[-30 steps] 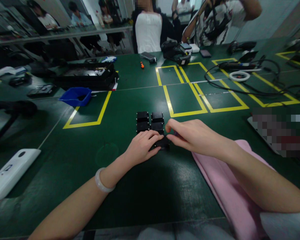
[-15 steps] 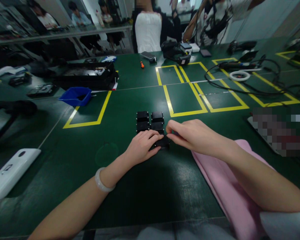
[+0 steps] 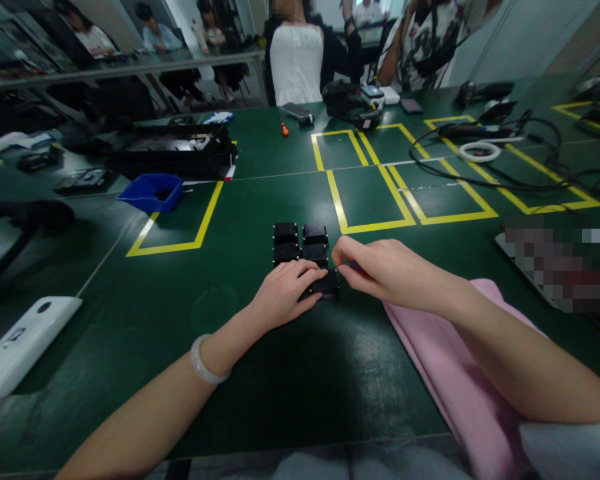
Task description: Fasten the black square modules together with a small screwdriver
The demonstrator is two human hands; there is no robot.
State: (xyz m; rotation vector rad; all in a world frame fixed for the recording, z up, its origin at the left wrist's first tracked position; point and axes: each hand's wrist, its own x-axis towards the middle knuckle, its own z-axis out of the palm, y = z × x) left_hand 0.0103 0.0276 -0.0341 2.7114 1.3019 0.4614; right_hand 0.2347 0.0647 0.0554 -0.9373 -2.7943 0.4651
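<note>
Several small black box-shaped parts with shiny dots at their corners, among them a back-right one (image 3: 315, 234), stand in two columns on the green table. My left hand (image 3: 287, 290) steadies the nearest black block (image 3: 329, 285), thumb along its near side and fingers over its top. Fingers and thumb of my right hand (image 3: 380, 267) are pinched together just right of that block. Whatever is in this pinch, if anything, is too small or hidden to make out. Part of the left column lies behind my left hand.
A pink cloth (image 3: 450, 347) lies under my right forearm. Farther off are a blue tray (image 3: 153, 192), a black case (image 3: 175, 150), yellow tape outlines and coiled black cables. A white device (image 3: 27, 347) rests at left. People stand or sit beyond the table.
My right hand's fingertips have drawn slightly up and right, off the nearest block's edge. My left hand and the blocks have stayed in place.
</note>
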